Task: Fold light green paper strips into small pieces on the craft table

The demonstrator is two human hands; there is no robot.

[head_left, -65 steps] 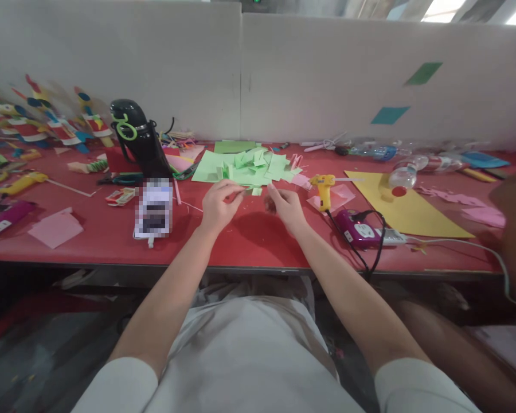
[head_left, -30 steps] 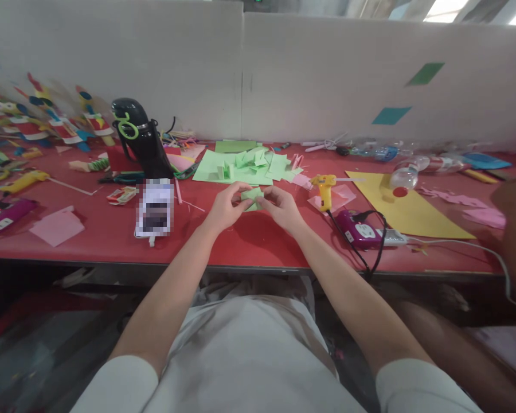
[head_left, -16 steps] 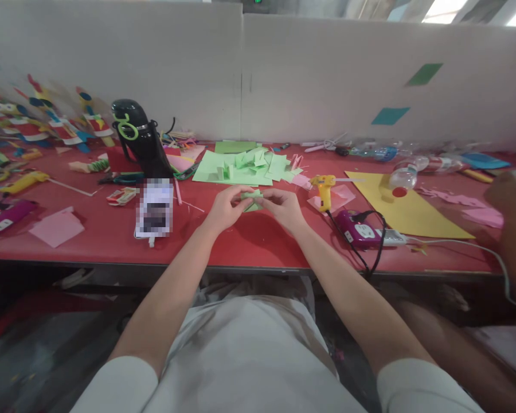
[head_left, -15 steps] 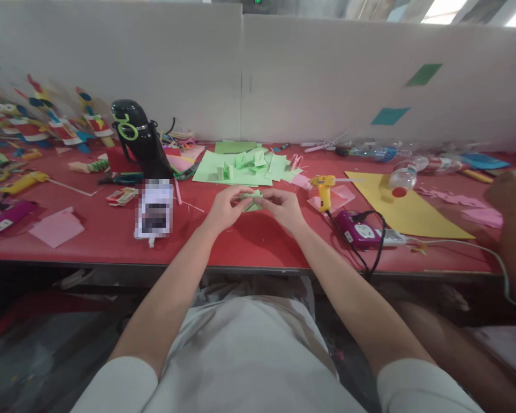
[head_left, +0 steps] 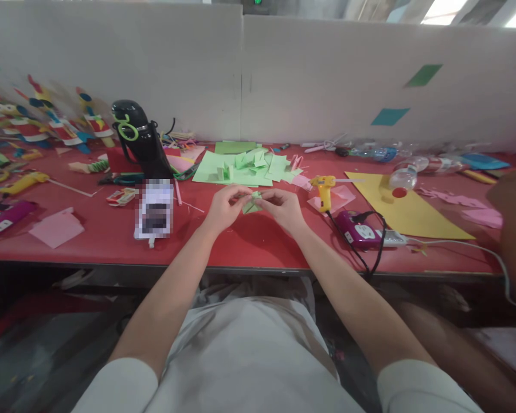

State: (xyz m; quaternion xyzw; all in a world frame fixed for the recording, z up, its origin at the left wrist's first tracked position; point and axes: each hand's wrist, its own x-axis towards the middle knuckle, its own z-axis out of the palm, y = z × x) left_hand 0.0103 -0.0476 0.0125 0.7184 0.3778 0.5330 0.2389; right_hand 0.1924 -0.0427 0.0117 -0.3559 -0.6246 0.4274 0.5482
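Observation:
A small piece of folded green paper (head_left: 251, 205) is pinched between both of my hands, just above the red tabletop (head_left: 258, 244). My left hand (head_left: 229, 207) grips its left side with thumb and fingertips. On the other side, my right hand (head_left: 282, 207) holds it the same way. My fingers cover part of the paper, so its exact folds are hard to make out. Just beyond my hands lies a light green sheet (head_left: 204, 172) bearing several folded green pieces (head_left: 254, 160).
To the left are a phone (head_left: 154, 209) and a black bottle (head_left: 140, 140). On the right stand a yellow glue gun (head_left: 324, 192), a purple power strip (head_left: 358, 229) with cables, yellow paper (head_left: 430, 215) and plastic bottles (head_left: 406, 176). Another person's arm (head_left: 513, 229) is at far right.
The green paper has shifted and tilted slightly between my fingertips, and my fingers have moved a little. Everything else on the table stays where it was.

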